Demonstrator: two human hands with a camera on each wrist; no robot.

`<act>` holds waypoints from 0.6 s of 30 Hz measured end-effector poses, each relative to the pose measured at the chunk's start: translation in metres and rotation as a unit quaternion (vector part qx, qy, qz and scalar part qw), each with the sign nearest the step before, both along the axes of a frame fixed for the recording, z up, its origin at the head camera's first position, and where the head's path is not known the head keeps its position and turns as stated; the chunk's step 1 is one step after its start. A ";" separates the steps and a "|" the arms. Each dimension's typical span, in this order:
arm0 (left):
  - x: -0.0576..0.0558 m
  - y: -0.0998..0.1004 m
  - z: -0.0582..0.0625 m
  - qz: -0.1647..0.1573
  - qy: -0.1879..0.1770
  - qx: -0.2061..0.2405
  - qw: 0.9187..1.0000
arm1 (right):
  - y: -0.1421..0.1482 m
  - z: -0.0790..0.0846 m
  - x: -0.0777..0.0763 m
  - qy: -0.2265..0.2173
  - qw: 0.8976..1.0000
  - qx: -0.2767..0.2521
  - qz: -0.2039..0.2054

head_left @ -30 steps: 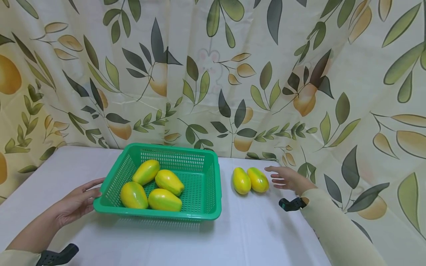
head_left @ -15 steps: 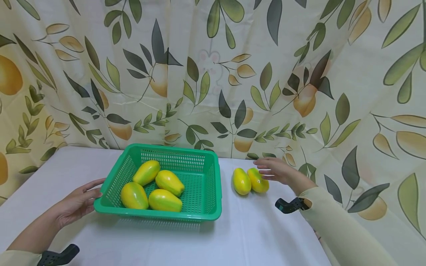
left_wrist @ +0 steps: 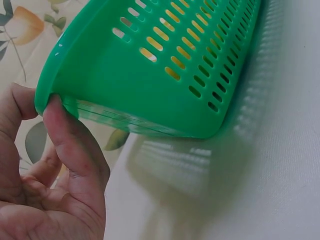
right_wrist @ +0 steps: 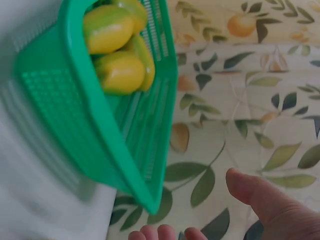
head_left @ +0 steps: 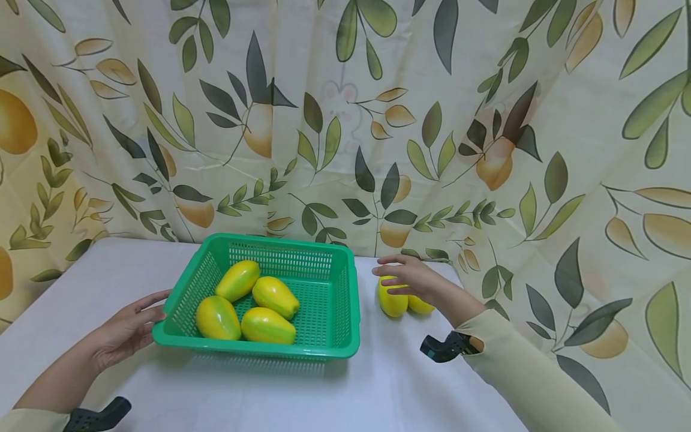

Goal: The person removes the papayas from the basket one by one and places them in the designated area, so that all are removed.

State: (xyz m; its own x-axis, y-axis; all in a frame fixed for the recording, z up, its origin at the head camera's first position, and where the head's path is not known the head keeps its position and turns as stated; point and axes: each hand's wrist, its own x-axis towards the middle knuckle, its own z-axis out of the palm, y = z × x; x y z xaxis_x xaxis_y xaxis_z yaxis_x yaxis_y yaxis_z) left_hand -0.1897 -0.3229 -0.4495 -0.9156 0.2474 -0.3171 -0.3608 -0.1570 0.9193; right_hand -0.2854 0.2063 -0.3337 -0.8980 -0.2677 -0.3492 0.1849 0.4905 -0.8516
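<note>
A green plastic basket (head_left: 335,351) with slotted sides stands on the table and holds several yellow-green papayas (head_left: 268,325). At its left end, my left hand (head_left: 126,329) pinches the rim; in the left wrist view the thumb (left_wrist: 75,145) and a finger lie on either side of that rim. To the right of the basket, two more papayas (head_left: 393,302) lie side by side on the table. My right hand (head_left: 412,277) is over them with fingers extended, partly hiding both. The right wrist view shows its thumb (right_wrist: 255,192) and fingertips apart, nothing between them.
A white cloth covers the table (head_left: 259,396). Behind it hangs a curtain (head_left: 335,150) printed with leaves and fruit, close to the table's back edge. Each wrist carries a small black device (head_left: 445,348).
My right hand has moved left, from beside the two loose papayas to over them. The left hand, the basket and the papayas stay where they were.
</note>
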 end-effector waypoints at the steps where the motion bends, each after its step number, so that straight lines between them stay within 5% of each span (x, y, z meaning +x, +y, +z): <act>1: 0.000 0.000 0.000 -0.003 0.002 0.003 1.000 | -0.004 0.000 0.001 0.003 1.000 -0.002 0.002; 18: 0.001 0.004 0.002 0.007 0.001 -0.002 1.000 | -0.065 -0.019 0.010 0.040 0.999 -0.011 -0.007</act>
